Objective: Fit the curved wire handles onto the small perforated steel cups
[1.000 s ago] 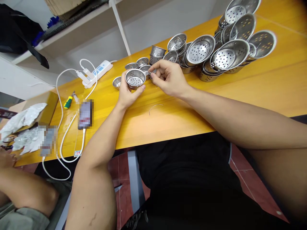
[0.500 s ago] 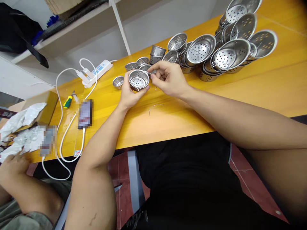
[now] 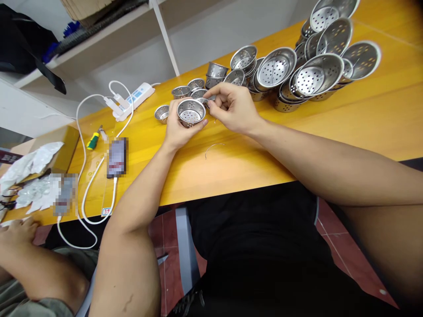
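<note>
A small perforated metal cup (image 3: 191, 115) is held above the table, with the fingers and thumb of my left hand (image 3: 177, 128) wrapped round its side. At the cup's right rim, my right hand (image 3: 234, 108) pinches a thin metal wire (image 3: 202, 100) between thumb and index finger. The wire's end at the rim is too fine to make out. Another thin curved wire (image 3: 213, 147) lies on the table in front of the cup. Several small cups, including one at the left (image 3: 162, 114), stand just behind my hands.
Stacks of larger perforated cups (image 3: 276, 68) fill the table's back right. At the left are a power strip (image 3: 135, 101), white cables, a green-yellow screwdriver (image 3: 93, 140), a phone (image 3: 116, 157) and plastic bags. Another person's hand (image 3: 19, 230) rests at the table's left edge.
The cup in my left hand has tilted slightly, and the wire in my right hand has shifted a little at its rim. The other person's hand has moved slightly down.
</note>
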Demonstrator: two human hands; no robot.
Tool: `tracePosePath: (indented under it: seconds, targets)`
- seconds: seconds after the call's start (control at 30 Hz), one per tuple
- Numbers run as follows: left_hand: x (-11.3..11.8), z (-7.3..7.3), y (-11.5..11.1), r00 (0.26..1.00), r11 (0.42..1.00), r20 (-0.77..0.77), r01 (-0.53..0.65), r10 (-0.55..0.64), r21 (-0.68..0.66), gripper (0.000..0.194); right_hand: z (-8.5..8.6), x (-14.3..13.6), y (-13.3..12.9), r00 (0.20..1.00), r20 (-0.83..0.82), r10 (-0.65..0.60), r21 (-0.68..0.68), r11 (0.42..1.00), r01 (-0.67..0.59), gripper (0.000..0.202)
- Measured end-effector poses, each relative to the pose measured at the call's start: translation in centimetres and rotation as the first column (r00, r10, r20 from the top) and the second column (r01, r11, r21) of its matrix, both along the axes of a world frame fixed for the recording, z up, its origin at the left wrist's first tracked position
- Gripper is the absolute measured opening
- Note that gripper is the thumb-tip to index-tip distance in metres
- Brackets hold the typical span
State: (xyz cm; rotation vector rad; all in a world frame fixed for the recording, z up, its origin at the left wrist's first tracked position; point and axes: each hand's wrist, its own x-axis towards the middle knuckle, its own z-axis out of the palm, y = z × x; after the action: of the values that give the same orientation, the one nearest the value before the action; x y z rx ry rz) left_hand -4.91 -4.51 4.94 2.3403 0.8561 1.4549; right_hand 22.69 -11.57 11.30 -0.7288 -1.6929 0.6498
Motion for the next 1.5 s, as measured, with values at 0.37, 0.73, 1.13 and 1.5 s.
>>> tracePosePath:
  seconds: [0.37,0.73,1.13,1.5]
  targets:
    - [0.7,0.9,-1.4,1.000,0.995,0.022,-0.010,0.012,-0.097,0.107,0.6,-0.2,-0.6,1.000,-0.005,0.008,-0.063,0.998,-0.009,0.065]
    - [0.9,0.3,-1.0,1.000,0.992,0.014,0.006,-0.005,-0.130,0.111,0.3,0.0,-0.3,1.000,-0.011,0.006,-0.053,0.999,-0.006,0.063]
    - [1.1,1.1,-1.7,1.000,0.993,0.021,-0.005,0.007,-0.117,0.112,0.3,-0.1,-0.3,1.000,-0.007,0.003,-0.051,0.999,-0.003,0.061]
    - [0.5,-0.3,-0.5,0.999,0.993,-0.016,0.038,-0.040,-0.109,0.108,0.5,0.0,-0.5,1.000,-0.005,-0.012,-0.048,0.999,0.011,0.061]
